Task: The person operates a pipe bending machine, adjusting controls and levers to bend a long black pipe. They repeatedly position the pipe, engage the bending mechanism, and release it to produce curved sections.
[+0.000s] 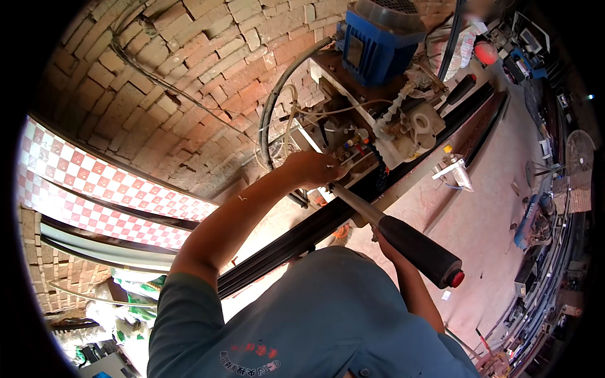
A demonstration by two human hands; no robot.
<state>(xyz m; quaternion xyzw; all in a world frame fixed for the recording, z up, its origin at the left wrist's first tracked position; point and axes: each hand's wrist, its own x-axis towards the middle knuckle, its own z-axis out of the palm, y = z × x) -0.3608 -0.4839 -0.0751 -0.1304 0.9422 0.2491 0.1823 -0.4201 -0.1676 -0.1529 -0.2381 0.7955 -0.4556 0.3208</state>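
My left hand [311, 169] reaches into the machine, its fingers curled beside the small valves and thin hoses [360, 143]. What they grip, if anything, is hidden. Close by, a metal lever [359, 205] runs down towards me and ends in a thick black handle [419, 249] with a red button on its tip. Only part of my right hand [386, 244] shows, below that handle; its fingers are hidden. Long black profiles [277, 255] lie across the machine, passing under my left forearm. Above them stands the machine's blue motor [381, 53].
A rough brick wall [170, 82] rises behind the machine. Red-and-white checked panels [107, 183] lie at left. A second black-handled lever [463, 88] and a clear bottle-like fitting [462, 174] stick out on the right. A standing fan [576, 151] and stacked long bars line the far right.
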